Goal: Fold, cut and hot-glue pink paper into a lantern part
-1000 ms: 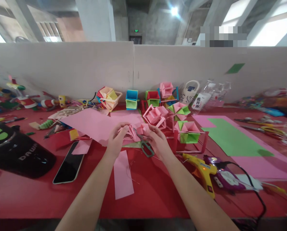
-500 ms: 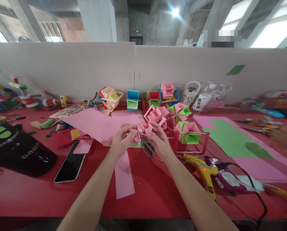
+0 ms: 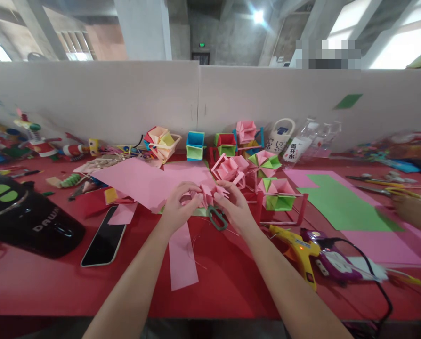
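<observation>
Between my two hands is a small piece of folded pink paper (image 3: 206, 194), pleated into several flaps. My left hand (image 3: 180, 203) pinches its left side with thumb and fingers. On the other side my right hand (image 3: 233, 203) is closed on the right part of the same folded paper. Just below it lie scissors (image 3: 217, 218), their grey-green handles showing and their blades hidden. A pink paper strip (image 3: 183, 261) lies on the red table under my left wrist. Larger pink sheets (image 3: 136, 181) spread out behind my left hand.
Folded-paper wheels on frames, one pink and green (image 3: 277, 194), stand behind and to the right. A yellow glue gun (image 3: 298, 252) and purple power strip (image 3: 337, 263) lie right. A phone (image 3: 104, 240) and black bin (image 3: 30, 221) are left. Another person's hand (image 3: 413, 209) reaches in at right.
The folded pink paper has turned slightly in my fingers and its flaps stand differently. At the far right, the other person's hand has moved further in, to the scissors or tools there.
</observation>
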### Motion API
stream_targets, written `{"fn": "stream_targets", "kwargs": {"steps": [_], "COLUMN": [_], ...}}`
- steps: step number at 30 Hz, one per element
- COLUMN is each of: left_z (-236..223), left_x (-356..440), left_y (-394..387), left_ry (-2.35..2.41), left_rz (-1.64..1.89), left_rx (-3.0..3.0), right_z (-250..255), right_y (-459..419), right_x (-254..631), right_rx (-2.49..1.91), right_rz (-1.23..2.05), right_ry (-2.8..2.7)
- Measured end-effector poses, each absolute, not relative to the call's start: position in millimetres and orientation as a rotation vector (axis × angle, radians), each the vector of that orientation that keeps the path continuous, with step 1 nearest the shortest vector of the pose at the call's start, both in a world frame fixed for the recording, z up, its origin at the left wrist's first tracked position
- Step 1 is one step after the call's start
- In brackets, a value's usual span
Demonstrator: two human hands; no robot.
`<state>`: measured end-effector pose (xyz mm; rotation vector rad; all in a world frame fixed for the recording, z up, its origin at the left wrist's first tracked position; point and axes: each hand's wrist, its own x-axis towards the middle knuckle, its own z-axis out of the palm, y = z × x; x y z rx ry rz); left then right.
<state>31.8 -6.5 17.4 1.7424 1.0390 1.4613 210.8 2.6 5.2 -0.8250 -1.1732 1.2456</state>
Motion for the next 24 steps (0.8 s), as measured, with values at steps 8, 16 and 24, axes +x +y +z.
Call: {"fn": "stream_targets", "kwargs": {"steps": [8, 16, 24], "left_z": [16.6, 19.9, 15.7], "left_x": [29.1, 34.5, 41.5], "left_y": [-4.3, -8.6, -9.7], "left_ry": [1.071, 1.028, 1.049], "left_rz": [1.371, 1.328, 1.294], "left_rx": [1.835, 1.873, 1.869], "right_z": [6.2, 7.8, 8.8], "right_y": [9.8, 6.7, 0.4], "right_x": [215.4, 213.5, 205.6], "right_rx": [-0.799, -0.818, -0.902], "right_rz": [1.202, 1.217, 1.079], "right_ry": [-1.035, -1.035, -1.209]}}
